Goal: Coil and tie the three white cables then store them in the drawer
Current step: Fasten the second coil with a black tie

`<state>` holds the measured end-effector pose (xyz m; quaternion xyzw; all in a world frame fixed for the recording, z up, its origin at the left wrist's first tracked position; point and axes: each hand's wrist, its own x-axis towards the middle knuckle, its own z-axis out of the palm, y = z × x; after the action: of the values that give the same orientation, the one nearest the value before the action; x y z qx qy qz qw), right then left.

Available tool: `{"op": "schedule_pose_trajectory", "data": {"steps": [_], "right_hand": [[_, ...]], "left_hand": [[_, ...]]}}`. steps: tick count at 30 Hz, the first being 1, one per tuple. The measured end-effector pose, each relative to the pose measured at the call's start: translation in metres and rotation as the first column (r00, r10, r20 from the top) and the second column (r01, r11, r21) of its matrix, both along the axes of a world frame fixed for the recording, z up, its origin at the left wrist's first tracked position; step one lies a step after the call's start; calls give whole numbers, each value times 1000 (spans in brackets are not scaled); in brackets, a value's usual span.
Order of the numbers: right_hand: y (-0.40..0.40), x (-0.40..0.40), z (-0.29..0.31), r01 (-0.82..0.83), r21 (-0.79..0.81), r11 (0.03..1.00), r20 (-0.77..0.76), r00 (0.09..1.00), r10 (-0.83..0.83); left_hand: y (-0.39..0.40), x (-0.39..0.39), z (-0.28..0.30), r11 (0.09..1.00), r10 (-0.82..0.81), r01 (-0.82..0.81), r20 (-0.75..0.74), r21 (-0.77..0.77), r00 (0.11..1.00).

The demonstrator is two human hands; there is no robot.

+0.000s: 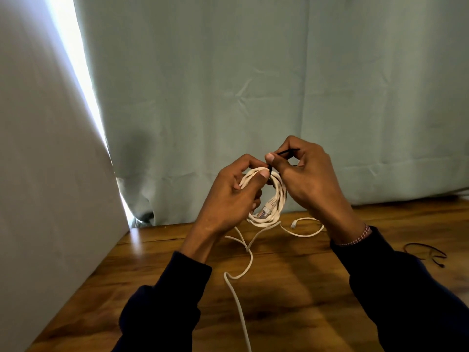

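Both hands are up off the wooden table (291, 301) here, working in front of the pale green curtain (228, 85), and the action is all at the top of a white coil (275, 199). The left hand (228, 199) is wrapped around the coil's left side, fingers closed through the loops and thumb pressed flat on top to keep the turns bunched. The right hand (308, 179) is pinched shut on a thin black tie (288, 151), thumb and forefinger gripping it just above the bundle, with the tie's free end poking out to the right past the knuckles. The tie appears to run down to the coil where the two thumbs meet, though whether it is fully looped or already cinched cannot be made out. A clear connector plug (267, 207) hangs inside the ring. So this looks like the tying step on one cable, coiling done and fastening under way. Plenty is left, by the look of it: loose white cable (241, 295) snakes down the table towards the camera, and another stretch curves off to the right ending in a small plug (293, 225), lying flat and uncoiled. How many separate cables that makes is hard to call. Spare dark ties (426, 252) sit at the right edge of the table, ready for the next rounds. No drawer is in view, so storing has not begun.
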<state>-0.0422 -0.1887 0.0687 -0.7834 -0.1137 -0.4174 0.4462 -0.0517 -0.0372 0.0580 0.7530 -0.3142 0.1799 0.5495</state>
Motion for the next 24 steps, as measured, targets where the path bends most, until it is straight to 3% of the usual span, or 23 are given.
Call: {"op": "schedule_pose_trajectory", "data": {"steps": [7,18,24], "right_hand": [[6,-6,2,68,-88,994,98,993,-60],[10,-17,3,4,-183,983,200,979,34],[7,-14,5,11,-284,959,255,965,64]], "left_hand": [[1,8,-5,987,161,-163,75,9,984],[-6,7,-9,937,348,-333,203,-105,915],[-3,8,-3,925,371,-363,64,-108,926]]}}
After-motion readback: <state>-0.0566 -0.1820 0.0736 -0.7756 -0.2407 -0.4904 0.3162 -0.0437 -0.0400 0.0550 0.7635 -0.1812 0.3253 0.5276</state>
